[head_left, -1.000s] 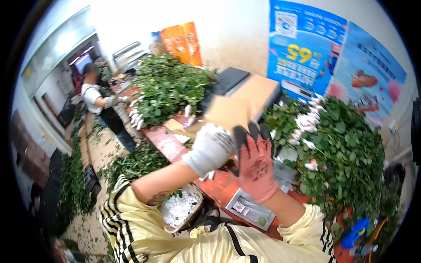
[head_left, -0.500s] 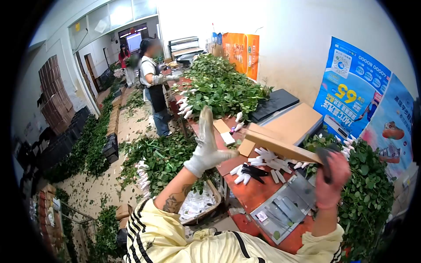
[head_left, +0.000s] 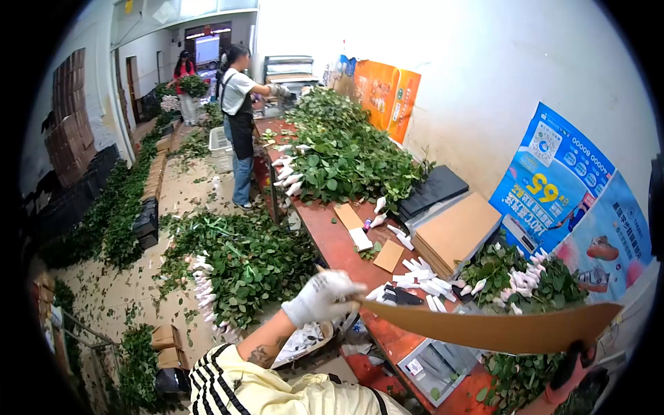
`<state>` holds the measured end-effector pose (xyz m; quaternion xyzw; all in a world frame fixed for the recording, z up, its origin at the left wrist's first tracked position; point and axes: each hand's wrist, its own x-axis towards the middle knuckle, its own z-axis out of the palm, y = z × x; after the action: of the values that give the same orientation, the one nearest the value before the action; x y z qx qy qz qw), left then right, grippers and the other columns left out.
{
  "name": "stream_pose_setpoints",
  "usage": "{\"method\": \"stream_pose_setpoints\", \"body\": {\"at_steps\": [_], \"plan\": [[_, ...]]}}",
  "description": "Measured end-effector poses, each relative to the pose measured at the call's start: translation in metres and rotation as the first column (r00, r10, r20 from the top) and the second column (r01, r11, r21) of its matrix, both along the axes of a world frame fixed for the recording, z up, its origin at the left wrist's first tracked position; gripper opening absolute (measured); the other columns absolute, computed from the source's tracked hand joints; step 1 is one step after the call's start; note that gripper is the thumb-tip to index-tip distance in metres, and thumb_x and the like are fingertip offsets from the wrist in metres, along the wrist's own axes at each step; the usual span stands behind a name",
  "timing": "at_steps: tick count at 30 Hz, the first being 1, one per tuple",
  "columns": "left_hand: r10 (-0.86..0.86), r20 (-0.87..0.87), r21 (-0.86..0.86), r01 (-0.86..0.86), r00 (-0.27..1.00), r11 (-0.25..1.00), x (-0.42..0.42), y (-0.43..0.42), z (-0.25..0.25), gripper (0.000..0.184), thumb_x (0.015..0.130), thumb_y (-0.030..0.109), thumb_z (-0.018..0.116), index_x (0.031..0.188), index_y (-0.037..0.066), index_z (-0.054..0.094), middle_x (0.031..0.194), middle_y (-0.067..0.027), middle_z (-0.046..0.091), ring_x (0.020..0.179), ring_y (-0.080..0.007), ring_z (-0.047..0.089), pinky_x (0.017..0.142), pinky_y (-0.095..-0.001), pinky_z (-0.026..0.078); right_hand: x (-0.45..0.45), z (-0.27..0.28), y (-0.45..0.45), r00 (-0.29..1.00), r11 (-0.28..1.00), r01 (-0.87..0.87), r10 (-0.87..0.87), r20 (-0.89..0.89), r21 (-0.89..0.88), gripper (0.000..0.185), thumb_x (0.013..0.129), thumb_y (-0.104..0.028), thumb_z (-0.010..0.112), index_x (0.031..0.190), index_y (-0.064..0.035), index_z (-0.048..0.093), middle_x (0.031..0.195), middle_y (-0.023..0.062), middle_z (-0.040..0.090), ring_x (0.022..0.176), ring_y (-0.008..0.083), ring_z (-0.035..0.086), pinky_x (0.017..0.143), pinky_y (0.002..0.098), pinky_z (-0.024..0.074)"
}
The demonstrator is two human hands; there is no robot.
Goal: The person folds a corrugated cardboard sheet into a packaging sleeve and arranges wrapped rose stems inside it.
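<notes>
A long curved strip of brown cardboard (head_left: 491,328) spans the space over the red table (head_left: 325,232). My left hand (head_left: 324,299), in a white glove, has its fingers closed at the strip's left end. At the far right end, my right hand (head_left: 577,370), in a pink and black glove, grips the strip from below. Under and beyond the strip lie white-wrapped flower heads (head_left: 422,277), a black object (head_left: 401,296) and a grey metal tray (head_left: 439,366) with a label. A stack of cardboard sheets (head_left: 460,232) rests behind them.
Leafy flower bundles (head_left: 346,149) cover the table's far part; more stems (head_left: 242,266) lie on the left. A basket of white scraps (head_left: 304,339) sits below my left arm. One person (head_left: 238,124) in a dark apron stands by the table; another (head_left: 185,86) holds greenery farther back.
The cardboard has come down nearer and bends between both hands. My left hand, spread before, has closed at its end. My right hand has moved down and right. The aproned person has turned away.
</notes>
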<state>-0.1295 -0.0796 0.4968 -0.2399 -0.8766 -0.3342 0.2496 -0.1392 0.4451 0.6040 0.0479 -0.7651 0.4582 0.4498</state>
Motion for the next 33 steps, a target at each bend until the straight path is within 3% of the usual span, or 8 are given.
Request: {"method": "stream_pose_setpoints", "body": {"at_steps": [3,6,13,20,25,27,29,33], "plan": [[-0.143,0.182,-0.001,0.146,0.973,0.989,-0.001,0.013,-0.041,0.027,0.077,0.020,0.061,0.102,0.009,0.063,0.075,-0.0133,0.061,0.071,-0.0300,0.061,0.066,-0.0383,0.048,0.042,0.009,0.044,0.835,0.821,0.526,-0.548,0.051,0.221,0.028,0.085,-0.025,0.057,0.104,-0.0052,0.061,0.090,0.0165,0.061,0.080,0.0286,0.057,0.074,0.0364,0.0467],[-0.349,0.206,0.105,0.334,0.914,0.937,0.000,0.032,-0.055,0.026,0.078,0.020,0.060,0.101,0.009,0.062,0.075,-0.0128,0.061,0.073,-0.0299,0.061,0.067,-0.0378,0.048,0.067,0.017,0.105,0.931,0.905,0.364,-0.352,0.095,-0.221,0.033,0.090,-0.016,0.047,0.117,0.0036,0.051,0.108,0.0117,0.054,0.100,0.0223,0.050,0.089,0.0333,0.0379],[-0.018,-0.039,0.099,0.022,0.999,0.995,-0.039,0.072,-0.054,0.057,0.061,0.017,0.070,0.113,0.000,0.054,0.113,-0.0201,0.054,0.110,-0.0418,0.047,0.092,-0.0492,0.038,0.059,0.118,0.176,0.869,0.858,0.445,-0.482,0.106,0.257,0.035,0.083,-0.017,0.060,0.110,0.0042,0.057,0.109,0.0092,0.057,0.100,0.0163,0.053,0.089,0.0266,0.0406],[-0.851,-0.229,-0.100,0.858,0.473,0.504,-0.075,0.228,-0.010,0.035,0.070,0.031,0.064,0.097,0.009,0.060,0.104,-0.0104,0.059,0.104,-0.0296,0.053,0.089,-0.0439,0.041,-0.104,0.099,0.109,0.793,0.809,0.193,-0.461,0.398,0.555,0.047,0.074,-0.026,0.064,0.113,-0.0009,0.060,0.106,0.0102,0.064,0.097,0.0171,0.059,0.087,0.0275,0.0431],[-0.764,0.447,-0.301,0.882,0.466,0.362,-0.189,0.330,-0.080,0.046,0.083,0.039,0.056,0.115,0.007,0.057,0.117,-0.0177,0.054,0.115,-0.0326,0.047,0.099,-0.0377,0.036,-0.194,0.007,0.062,0.715,-0.200,0.513,-0.439,-0.545,0.835,0.041,0.076,-0.027,0.056,0.113,-0.0101,0.056,0.111,0.0055,0.058,0.114,0.0272,0.046,0.096,0.0376,0.0345],[-0.738,0.567,-0.159,0.928,0.366,0.338,-0.227,0.342,-0.123,0.051,0.086,0.043,0.053,0.118,0.003,0.054,0.120,-0.0180,0.053,0.117,-0.0318,0.046,0.100,-0.0376,0.034,-0.195,-0.043,0.027,1.000,0.346,0.024,-0.011,-0.022,0.938,0.036,0.078,-0.027,0.053,0.111,-0.0143,0.058,0.107,0.0011,0.059,0.113,0.0226,0.046,0.097,0.0379,0.0333],[-0.671,0.732,0.137,0.939,0.117,0.314,-0.245,0.341,-0.152,0.057,0.089,0.047,0.049,0.121,0.000,0.052,0.124,-0.0180,0.052,0.118,-0.0305,0.045,0.101,-0.0373,0.033,-0.167,-0.068,-0.013,0.720,0.365,-0.654,0.029,0.693,0.663,0.031,0.081,-0.029,0.049,0.108,-0.0153,0.057,0.107,0.0120,0.058,0.103,0.0301,0.054,0.090,0.0409,0.0416],[-0.522,0.847,0.392,0.780,-0.100,0.488,-0.241,0.307,-0.164,0.057,0.090,0.048,0.046,0.120,0.000,0.053,0.123,-0.0166,0.053,0.117,-0.0281,0.047,0.100,-0.0362,0.035,-0.197,-0.195,-0.011,0.216,0.312,-0.940,0.228,0.950,0.139,0.041,0.078,-0.023,0.052,0.117,-0.0107,0.051,0.111,0.0193,0.056,0.105,0.0335,0.053,0.096,0.0392,0.0386]]}}
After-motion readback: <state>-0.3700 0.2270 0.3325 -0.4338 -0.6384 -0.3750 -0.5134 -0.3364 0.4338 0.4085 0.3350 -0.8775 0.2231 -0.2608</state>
